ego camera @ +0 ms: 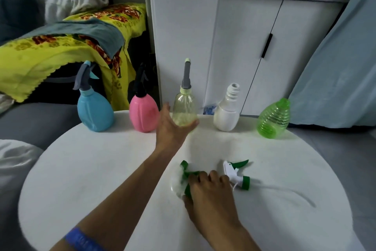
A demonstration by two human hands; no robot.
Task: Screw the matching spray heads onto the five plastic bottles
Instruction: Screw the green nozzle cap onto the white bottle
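Observation:
Five bottles stand in a row at the far side of the round white table (91,169). The blue bottle (95,112), the pink bottle (142,114) and the clear yellowish bottle (184,108) each carry a spray head. The white bottle (226,116) and the green ribbed bottle (273,118) have bare necks. My left hand (173,128) is at the base of the clear yellowish bottle, fingers spread around it. My right hand (205,193) rests over a green and white spray head (186,171) lying on the table. A second green and white spray head (238,173) with a long tube lies just to its right.
A white cabinet (244,47) stands right behind the table. A yellow flowered blanket (50,51) drapes over furniture at the left. A grey sofa (30,120) borders the table's left side, and a pale blue curtain (335,67) hangs at the right.

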